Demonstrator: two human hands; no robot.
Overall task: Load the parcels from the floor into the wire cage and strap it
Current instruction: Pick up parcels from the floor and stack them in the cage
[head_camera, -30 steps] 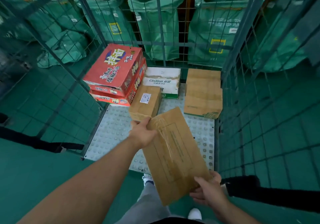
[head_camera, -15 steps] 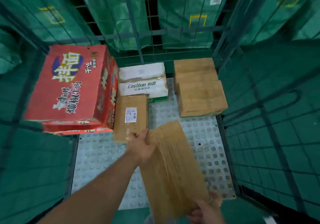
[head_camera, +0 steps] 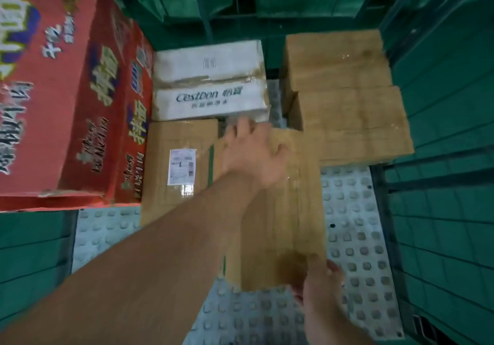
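Head camera looks steeply down into the wire cage (head_camera: 441, 157), whose studded floor plate (head_camera: 355, 237) carries everything. Red cartons (head_camera: 53, 90) fill its left edge; two plain brown boxes (head_camera: 347, 98) sit in the back right corner. A white box (head_camera: 211, 82) lies against the back edge between them, and a labelled brown box (head_camera: 173, 163) lies in front of it, beside the red cartons.

The flat brown parcel (head_camera: 283, 224) is over the middle of the plate, in the gap between the labelled box and the plain brown boxes. Whether it touches the plate I cannot tell. The left hand (head_camera: 251, 155) grips its far end, fingers curled over the edge near the white box. The right hand (head_camera: 320, 283) pinches the near right corner.

The gap looks tight. The far end may ride up on a neighbouring box and leave the parcel tilted. The left fingers could also get trapped against the white box as the parcel goes down.
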